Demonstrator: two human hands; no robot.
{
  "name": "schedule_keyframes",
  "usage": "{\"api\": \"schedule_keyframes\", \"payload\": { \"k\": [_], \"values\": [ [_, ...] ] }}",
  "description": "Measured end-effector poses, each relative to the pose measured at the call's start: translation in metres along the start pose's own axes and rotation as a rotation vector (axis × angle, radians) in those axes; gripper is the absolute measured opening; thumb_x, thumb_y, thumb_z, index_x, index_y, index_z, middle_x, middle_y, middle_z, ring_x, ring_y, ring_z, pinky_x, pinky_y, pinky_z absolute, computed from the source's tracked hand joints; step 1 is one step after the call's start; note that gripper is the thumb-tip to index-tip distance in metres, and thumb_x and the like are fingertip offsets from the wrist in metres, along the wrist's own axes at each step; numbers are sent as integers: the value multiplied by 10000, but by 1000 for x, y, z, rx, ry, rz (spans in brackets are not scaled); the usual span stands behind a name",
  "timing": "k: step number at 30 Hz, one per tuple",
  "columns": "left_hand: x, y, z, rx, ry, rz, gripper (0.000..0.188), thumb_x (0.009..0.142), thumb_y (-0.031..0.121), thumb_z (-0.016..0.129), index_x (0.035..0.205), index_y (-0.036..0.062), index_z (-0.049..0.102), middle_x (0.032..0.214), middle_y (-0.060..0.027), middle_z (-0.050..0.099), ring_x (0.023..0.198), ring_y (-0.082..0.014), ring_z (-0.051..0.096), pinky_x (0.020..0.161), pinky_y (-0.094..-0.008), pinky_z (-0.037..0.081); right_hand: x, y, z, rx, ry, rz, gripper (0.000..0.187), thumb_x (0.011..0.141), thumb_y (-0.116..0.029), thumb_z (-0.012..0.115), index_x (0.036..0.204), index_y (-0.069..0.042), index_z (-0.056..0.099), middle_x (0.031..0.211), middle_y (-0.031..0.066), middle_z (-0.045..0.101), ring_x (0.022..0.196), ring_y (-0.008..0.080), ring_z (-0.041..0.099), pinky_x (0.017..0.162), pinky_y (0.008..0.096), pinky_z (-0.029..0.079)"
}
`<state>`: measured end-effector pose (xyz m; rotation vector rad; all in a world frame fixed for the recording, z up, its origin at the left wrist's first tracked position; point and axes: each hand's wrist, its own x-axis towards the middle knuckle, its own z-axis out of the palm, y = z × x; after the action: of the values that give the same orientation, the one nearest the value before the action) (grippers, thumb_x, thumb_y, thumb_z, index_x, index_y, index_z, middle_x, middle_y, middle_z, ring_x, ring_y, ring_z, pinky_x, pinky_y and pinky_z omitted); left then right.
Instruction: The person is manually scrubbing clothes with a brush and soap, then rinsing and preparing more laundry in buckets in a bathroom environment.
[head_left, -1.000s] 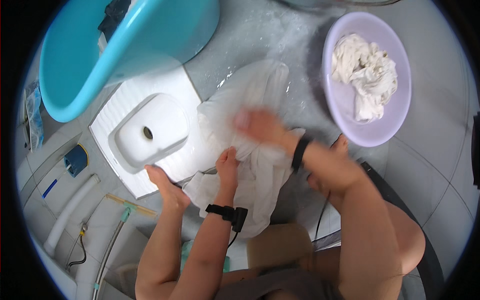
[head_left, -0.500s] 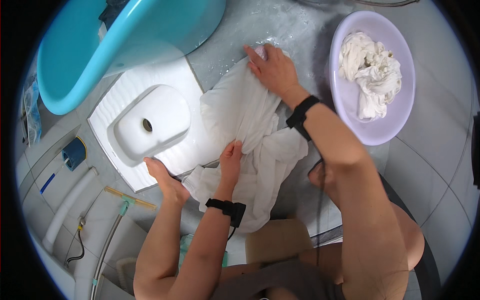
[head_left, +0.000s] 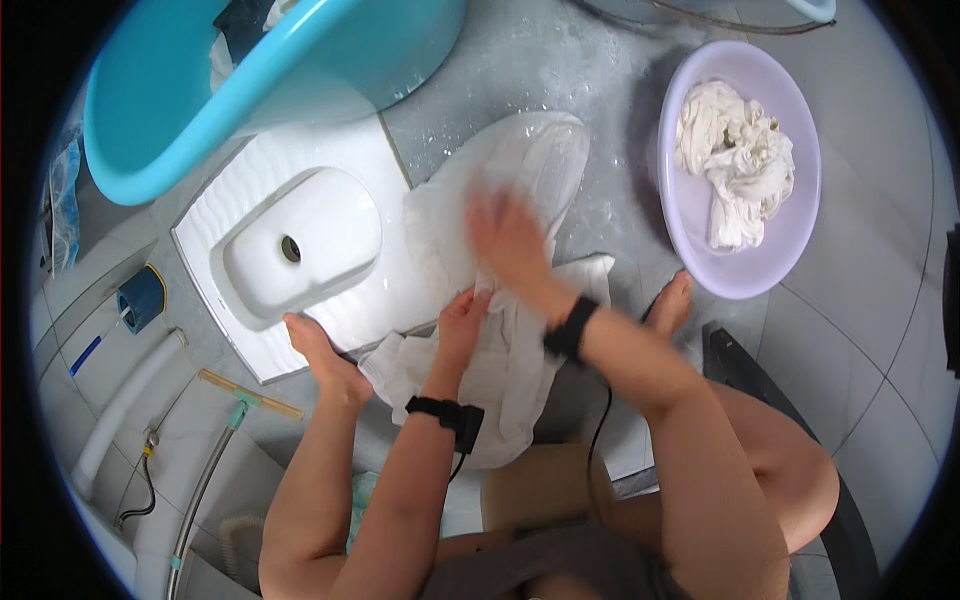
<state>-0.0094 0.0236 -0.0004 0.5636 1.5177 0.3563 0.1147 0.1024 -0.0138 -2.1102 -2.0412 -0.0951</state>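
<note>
The left hand's [head_left: 462, 322] closed grip pinches the thin white fabric garment [head_left: 515, 375], probably anchoring it on the grey floor [head_left: 612, 200], right of the white ceramic squat toilet [head_left: 225, 190]; the blurred right hand's [head_left: 508, 240] grip I cannot tell.

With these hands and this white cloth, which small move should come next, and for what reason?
Probably slide the right hand along the white cloth toward its far end. That part lies spread on the wet floor, and the left hand pinches the cloth near its middle, which should steady it. The right hand is blurred, so whether it holds anything is unclear.
</note>
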Motion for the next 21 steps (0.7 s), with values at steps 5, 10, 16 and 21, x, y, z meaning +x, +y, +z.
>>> {"api": "schedule_keyframes", "payload": {
  "k": [5,10,16,21],
  "values": [
    [-6,4,2,60,-83,60,272,858,158,554,1074,-5,586,859,31,598,751,-33,494,685,-166,390,75,59,7,278,-295,-76,427,828,-308,489,1190,-84,448,842,145,549,703,256,543,556,382,428],
    [-2,-4,4,-73,-82,29,273,860,144,549,1089,-1,576,868,33,609,766,-25,499,693,-153,380,77,46,12,206,-70,142,423,816,-285,511,1185,-88,452,900,148,529,733,258,521,582,393,437],
    [-2,5,8,59,-104,71,247,851,131,559,1055,-5,592,844,17,621,715,-15,506,650,-146,400,49,46,-1,441,-437,-72,407,856,-360,450,1203,-149,436,1052,172,529,910,371,532,714,478,447],
    [2,-4,11,-53,-66,84,256,846,137,569,1058,-5,590,852,17,617,735,-23,509,664,-156,403,82,79,19,177,21,72,346,830,-296,480,1112,-98,509,907,183,560,776,344,569,603,437,456]
  ]
}}
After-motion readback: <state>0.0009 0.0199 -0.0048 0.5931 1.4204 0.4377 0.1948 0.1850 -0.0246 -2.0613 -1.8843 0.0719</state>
